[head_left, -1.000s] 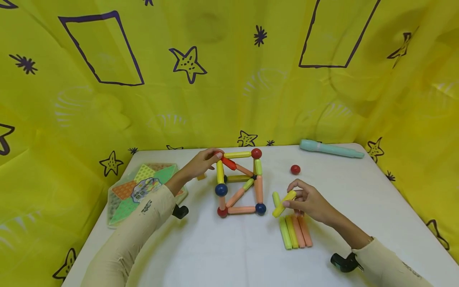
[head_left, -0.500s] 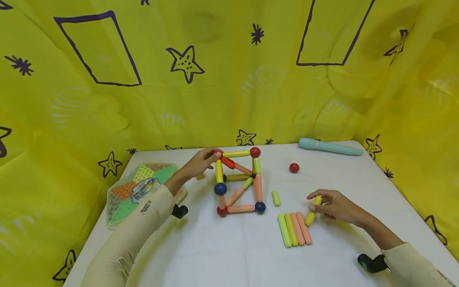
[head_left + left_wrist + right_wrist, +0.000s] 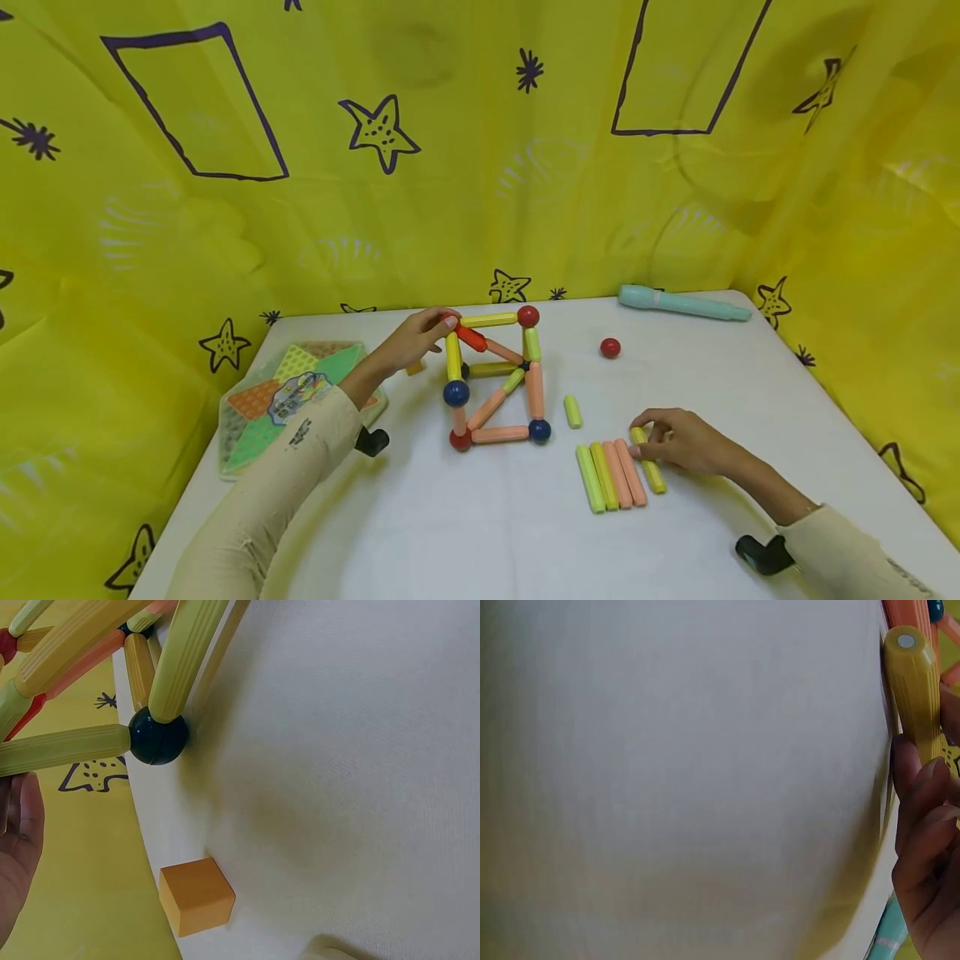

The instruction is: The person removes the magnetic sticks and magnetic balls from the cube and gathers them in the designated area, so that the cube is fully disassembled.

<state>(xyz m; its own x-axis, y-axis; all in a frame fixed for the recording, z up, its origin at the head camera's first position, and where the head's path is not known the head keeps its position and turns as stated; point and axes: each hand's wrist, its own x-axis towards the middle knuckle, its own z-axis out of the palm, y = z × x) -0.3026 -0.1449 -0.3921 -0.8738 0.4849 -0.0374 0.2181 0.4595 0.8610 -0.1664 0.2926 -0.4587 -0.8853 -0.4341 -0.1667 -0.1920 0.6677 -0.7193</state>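
Right hand (image 3: 678,442) pinches one end of a yellow stick (image 3: 655,477) between thumb and fingers; that stick is right of the ball-and-stick frame (image 3: 487,411), beyond a row of four sticks (image 3: 616,475) nearer the frame. Left hand (image 3: 411,340) pinches the frame's upper left corner; an orange block (image 3: 196,896) sits just left of the frame.

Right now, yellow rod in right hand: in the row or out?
Out. Head view shows white tabletop between the yellow rod and the nearest orange rod of the row; the right hand pinches the yellow one.
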